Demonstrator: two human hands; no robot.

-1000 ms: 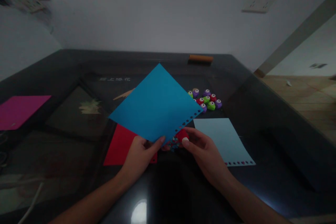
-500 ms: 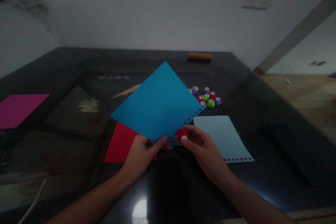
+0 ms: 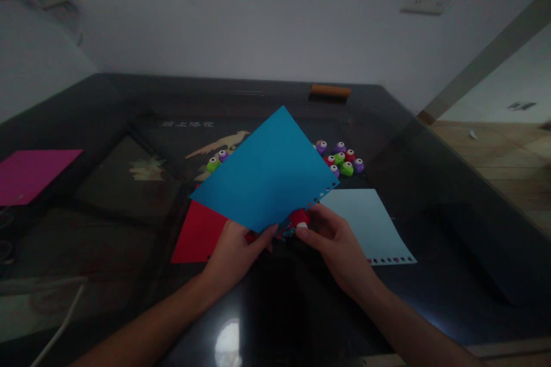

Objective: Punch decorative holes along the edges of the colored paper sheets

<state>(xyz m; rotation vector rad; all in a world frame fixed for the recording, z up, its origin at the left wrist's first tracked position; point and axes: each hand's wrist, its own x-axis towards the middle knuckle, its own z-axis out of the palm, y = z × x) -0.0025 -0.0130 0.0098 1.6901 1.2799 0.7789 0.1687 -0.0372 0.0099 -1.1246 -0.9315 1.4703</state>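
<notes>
Over dark table, blue sheet pinched in left hand, red punch in right hand.

The blue sheet has swung a little to the right and turned since a second ago, its far corner now nearer the cluster of small punches. With the sheet shifted, a green punch and a purple punch have come into sight off its left edge. The left hand has edged slightly right along the sheet's near corner.
</notes>
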